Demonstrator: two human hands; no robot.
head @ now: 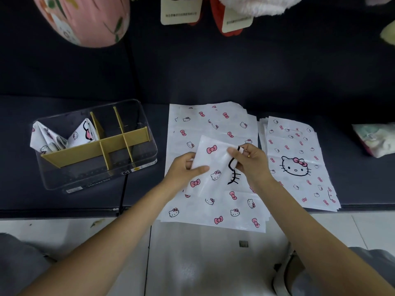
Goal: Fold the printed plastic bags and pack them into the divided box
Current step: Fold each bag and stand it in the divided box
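A partly folded white plastic bag printed with cats and pink bows lies above a flat stack of the same bags. My left hand grips its left edge, thumb on top. My right hand pinches its right side, which is folded over. A second stack of bags with a large cat face lies to the right. The clear divided box with tan dividers stands at the left. Folded bags sit in its back-left compartment.
Everything rests on a dark sofa seat, whose front edge runs below the stacks. A pink round cushion and tagged plush toys lean at the back. A pale pouch lies at the far right. White floor tiles are below.
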